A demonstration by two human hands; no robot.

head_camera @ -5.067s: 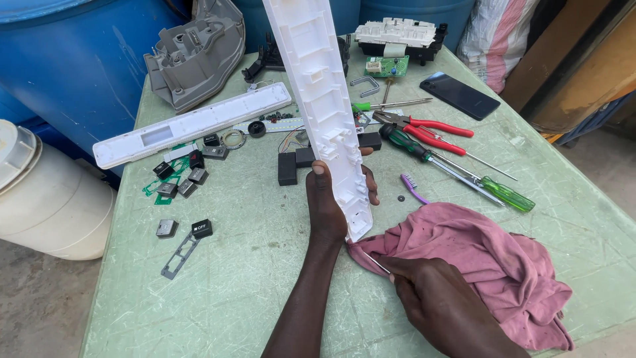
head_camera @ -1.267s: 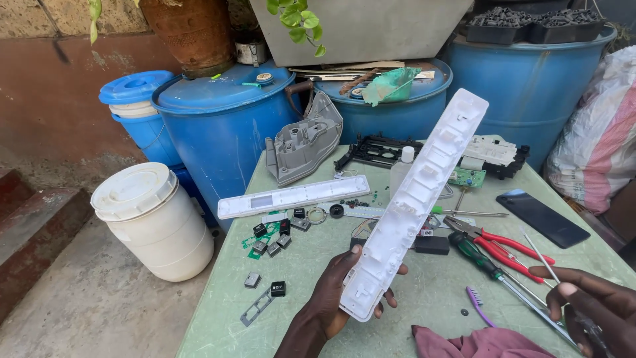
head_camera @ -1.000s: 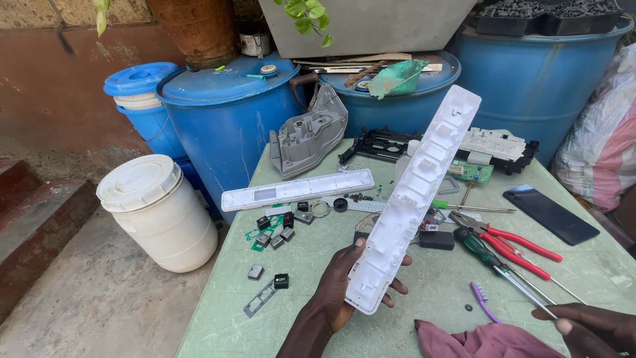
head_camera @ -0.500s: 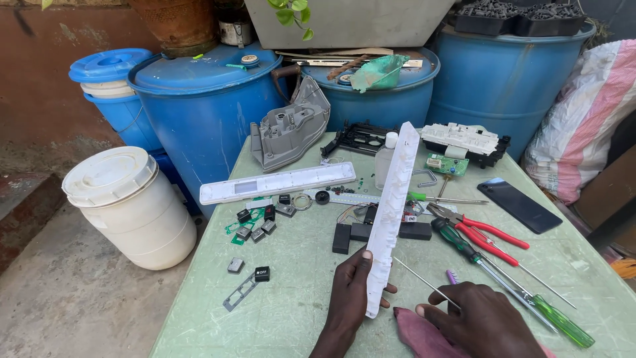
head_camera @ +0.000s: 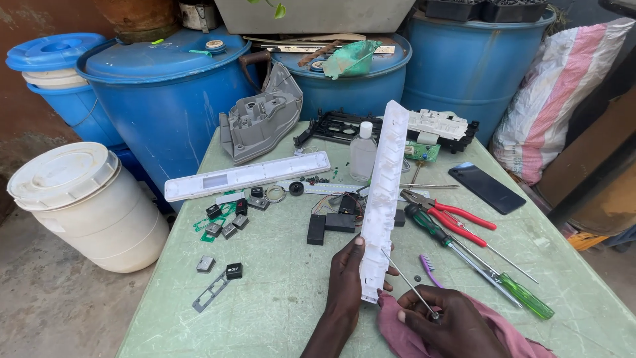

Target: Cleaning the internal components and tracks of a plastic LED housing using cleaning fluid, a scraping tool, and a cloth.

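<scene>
Right hand (head_camera: pixel 457 325) now lower on white panel (head_camera: pixel 383 199), thin probe (head_camera: pixel 411 286) pinched.

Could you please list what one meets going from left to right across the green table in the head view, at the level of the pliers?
Small black buttons → black blocks → white plastic strip held by the left hand → red-handled pliers → black phone.

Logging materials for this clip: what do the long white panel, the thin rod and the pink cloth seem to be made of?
White panel: looks like moulded plastic, matt, with ribbed recesses. Thin rod in the right hand: probably metal, grey with a slight shine. Pink cloth: soft woven fabric, creased. The left hand holds the panel.
</scene>
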